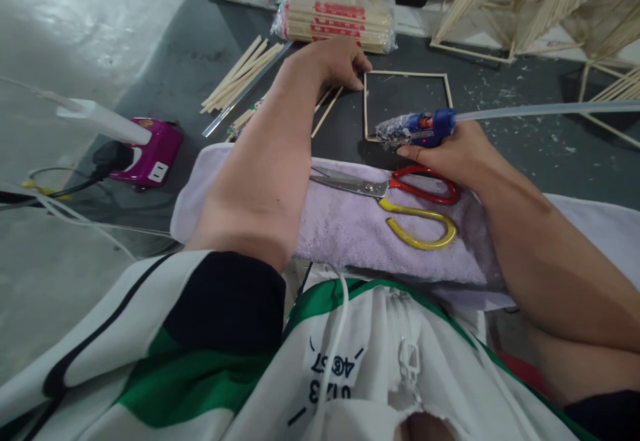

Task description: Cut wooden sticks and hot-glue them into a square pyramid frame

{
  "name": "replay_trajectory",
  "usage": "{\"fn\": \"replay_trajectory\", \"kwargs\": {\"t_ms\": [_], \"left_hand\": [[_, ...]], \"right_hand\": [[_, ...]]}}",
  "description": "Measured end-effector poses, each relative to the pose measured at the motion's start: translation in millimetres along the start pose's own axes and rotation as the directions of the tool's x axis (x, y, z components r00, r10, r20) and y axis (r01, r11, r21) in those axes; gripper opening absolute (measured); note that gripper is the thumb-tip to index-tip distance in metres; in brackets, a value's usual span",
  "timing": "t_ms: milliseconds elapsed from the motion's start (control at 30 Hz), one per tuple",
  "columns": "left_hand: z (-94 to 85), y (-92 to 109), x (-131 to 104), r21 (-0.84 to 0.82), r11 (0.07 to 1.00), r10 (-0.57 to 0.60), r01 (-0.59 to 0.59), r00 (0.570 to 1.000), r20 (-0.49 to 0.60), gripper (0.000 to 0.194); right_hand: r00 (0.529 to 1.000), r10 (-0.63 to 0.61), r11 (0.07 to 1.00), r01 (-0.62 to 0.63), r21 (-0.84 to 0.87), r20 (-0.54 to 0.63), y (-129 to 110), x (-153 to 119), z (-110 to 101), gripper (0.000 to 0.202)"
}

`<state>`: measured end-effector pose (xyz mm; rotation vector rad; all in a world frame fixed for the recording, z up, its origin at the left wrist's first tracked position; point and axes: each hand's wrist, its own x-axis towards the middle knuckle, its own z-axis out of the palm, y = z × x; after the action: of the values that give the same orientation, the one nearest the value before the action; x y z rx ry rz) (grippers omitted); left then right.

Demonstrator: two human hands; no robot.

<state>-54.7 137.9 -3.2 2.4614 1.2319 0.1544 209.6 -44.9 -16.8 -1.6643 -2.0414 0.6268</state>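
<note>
Dark tabletop [520, 151]: stick frame [410, 73] lying flat beyond towel [340, 221]. Left hand [343, 61]: fingertips [367, 66] at far-left corner, grip unclear. Right hand [465, 151]: grasping glue gun [433, 128], nozzle [393, 132] by near-left corner. Likely best: corner square, glue sparing, fingertips clear.

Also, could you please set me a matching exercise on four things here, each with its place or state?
1. Red-and-yellow-handled scissors
2. Blue glue gun
3. Magenta socket block
4. Red-labelled bundle of pale sticks

A. Has a black plug in it
B. Just beyond the left hand
C. Lies on the lilac towel
D. Held in the right hand

Pairs: 1-C, 2-D, 3-A, 4-B
</note>
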Motion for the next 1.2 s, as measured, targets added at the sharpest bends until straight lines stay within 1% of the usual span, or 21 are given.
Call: {"fn": "replay_trajectory", "kwargs": {"t_ms": [100,200,367,533,633,800,900,1000,1133,1200], "left_hand": [[-1.6,0,-2,0.015,1.0,-0.001,0.001,1.0,0.031,0.07],[-2.1,-1,-2,0.012,1.0,0.005,-0.005,0.999,0.052,0.067],[0.6,-3,0,-0.018,0.999,0.033,-0.033,0.999,-0.002,0.068],[1.4,-8,3,-0.05,0.996,0.068,-0.068,0.998,0.003,0.058],[1.4,-10,4,-0.033,0.995,0.089,-0.089,0.996,0.002,0.057],[2.6,-8,4,0.0,0.998,0.059,-0.059,0.998,-0.018,0.059],[2.4,-5,3,-0.012,0.998,0.063,-0.064,0.998,-0.021,0.059],[1.4,-2,0,-0.013,0.998,0.058,-0.059,0.998,-0.021,0.057],[1.1,-1,-1,-0.001,0.999,0.05,-0.05,0.999,-0.019,0.057],[1.7,-2,-1,-0.005,0.999,0.047,-0.047,0.999,-0.023,0.056]], "right_hand": [[1.0,-0.006,1.0,0.006,-0.006,-0.002,2,0,1,0.032],[0.999,-0.03,1.0,0.03,0.008,0.019,0,0,0,0.031],[0.998,-0.044,0.999,0.043,0.018,0.051,-2,-2,-1,0.033],[0.997,-0.053,0.998,0.051,0.044,0.058,-6,-3,-2,0.034],[0.995,-0.068,0.997,0.064,0.049,0.068,-7,-3,-3,0.033],[0.991,-0.057,0.996,0.047,0.077,0.123,0,-2,-4,0.032],[0.993,-0.076,0.992,0.067,0.103,0.089,5,0,-4,0.035],[0.994,-0.095,0.989,0.089,0.116,0.049,5,2,-2,0.036],[0.988,-0.133,0.983,0.121,0.14,0.079,0,3,0,0.033],[0.987,-0.128,0.984,0.114,0.14,0.097,-1,2,-1,0.031]]}}
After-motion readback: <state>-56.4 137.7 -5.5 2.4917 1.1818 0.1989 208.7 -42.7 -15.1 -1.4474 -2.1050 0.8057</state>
